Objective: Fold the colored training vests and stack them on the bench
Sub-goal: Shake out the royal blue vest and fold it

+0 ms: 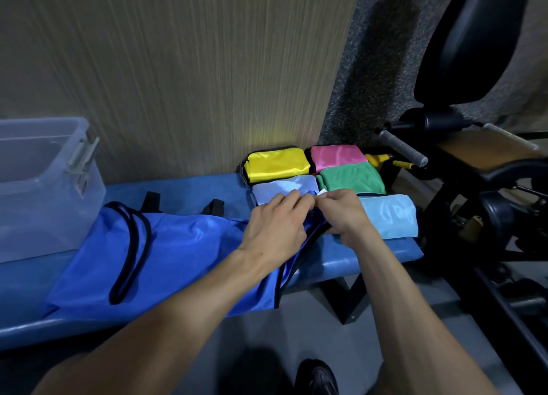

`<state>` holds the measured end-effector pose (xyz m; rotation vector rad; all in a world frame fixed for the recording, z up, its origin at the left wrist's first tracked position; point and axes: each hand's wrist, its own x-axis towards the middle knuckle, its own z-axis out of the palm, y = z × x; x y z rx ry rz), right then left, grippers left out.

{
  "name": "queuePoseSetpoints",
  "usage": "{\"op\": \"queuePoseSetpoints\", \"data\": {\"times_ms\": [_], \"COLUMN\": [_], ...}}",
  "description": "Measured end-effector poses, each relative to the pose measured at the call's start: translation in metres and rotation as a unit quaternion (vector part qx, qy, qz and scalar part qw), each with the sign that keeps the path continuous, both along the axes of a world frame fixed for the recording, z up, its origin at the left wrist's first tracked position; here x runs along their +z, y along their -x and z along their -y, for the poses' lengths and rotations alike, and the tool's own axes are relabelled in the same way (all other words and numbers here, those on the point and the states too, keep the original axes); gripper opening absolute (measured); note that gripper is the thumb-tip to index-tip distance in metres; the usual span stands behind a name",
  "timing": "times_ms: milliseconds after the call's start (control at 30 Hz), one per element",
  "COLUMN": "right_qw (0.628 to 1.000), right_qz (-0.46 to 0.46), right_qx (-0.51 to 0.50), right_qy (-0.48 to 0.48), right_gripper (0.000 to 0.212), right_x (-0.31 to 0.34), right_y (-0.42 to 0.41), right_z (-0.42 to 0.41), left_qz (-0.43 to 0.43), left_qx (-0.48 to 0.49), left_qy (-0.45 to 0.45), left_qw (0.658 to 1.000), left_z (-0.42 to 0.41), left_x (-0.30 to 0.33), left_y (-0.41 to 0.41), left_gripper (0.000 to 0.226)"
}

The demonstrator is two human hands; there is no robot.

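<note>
A royal-blue vest (178,246) with black trim lies spread across the blue bench (370,255). My left hand (275,225) and my right hand (344,213) meet at its right end, both pinching the black-edged fabric there. Behind my hands lie folded vests: yellow (277,164), pink (336,157), green (351,179), pale blue (278,188) and light cyan (388,213).
A clear plastic bin (44,187) stands on the bench at the left. A wood-panel wall (178,68) rises right behind the bench. Black gym equipment (474,172) crowds the right side. My shoe (317,377) shows on the grey floor below.
</note>
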<state>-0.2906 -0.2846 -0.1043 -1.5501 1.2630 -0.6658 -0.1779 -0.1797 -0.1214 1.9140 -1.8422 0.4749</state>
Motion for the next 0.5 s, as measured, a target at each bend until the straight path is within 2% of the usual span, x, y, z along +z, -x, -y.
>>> {"op": "queuePoseSetpoints", "data": {"times_ms": [200,300,367,433,500], "right_qw": [0.999,0.999,0.999,0.999,0.999], "right_qz": [0.018,0.018,0.009,-0.003,-0.012], "right_qx": [0.017,0.032,0.037,0.045,0.052], "right_qy": [-0.025,-0.034,-0.028,-0.019,-0.008], "right_gripper": [0.014,0.016,0.021,0.020,0.017], "right_x": [0.005,0.006,0.005,0.004,0.003], "right_y": [0.006,0.009,0.011,0.013,0.017], "right_z": [0.001,0.002,0.004,0.007,0.010], "left_qz": [0.005,0.008,-0.017,-0.121,-0.307], "left_qx": [-0.088,-0.106,-0.110,-0.123,-0.158], "left_qy": [0.066,0.063,0.058,0.038,-0.027], "left_qw": [0.994,0.992,0.992,0.984,0.938], "left_z": [0.017,0.022,0.023,0.022,0.021], "left_x": [-0.004,-0.005,-0.007,-0.008,-0.003], "left_y": [-0.014,-0.013,-0.010,-0.003,0.004], "left_gripper": [0.010,0.030,0.031,0.023,0.015]}}
